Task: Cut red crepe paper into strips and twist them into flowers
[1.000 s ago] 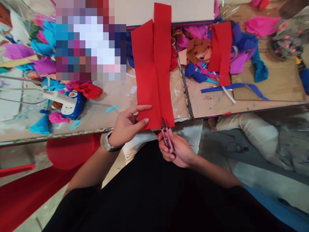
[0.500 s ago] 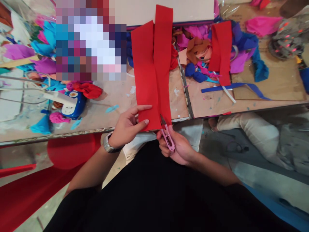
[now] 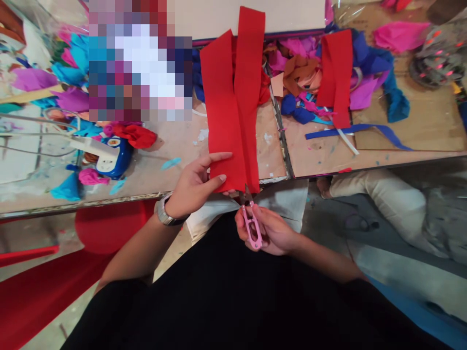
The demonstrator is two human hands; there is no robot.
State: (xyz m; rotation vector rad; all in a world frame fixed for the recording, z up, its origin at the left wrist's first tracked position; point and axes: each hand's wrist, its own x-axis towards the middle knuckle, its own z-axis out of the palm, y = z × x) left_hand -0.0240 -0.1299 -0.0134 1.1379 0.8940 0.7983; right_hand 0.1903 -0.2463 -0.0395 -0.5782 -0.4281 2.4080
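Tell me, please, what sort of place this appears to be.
Probably a small craft workshop: the right hand holds pink thread snips at the red material, a heap of coloured scraps lies nearby, and the worktable is stained.

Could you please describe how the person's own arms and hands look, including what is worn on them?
The left hand and right hand are ungloved. A silver-coloured, metallic-looking band with a dark edge, apparently a watch, circles the left wrist; none shows on the right. Short, plain black sleeves leave both forearms bare.
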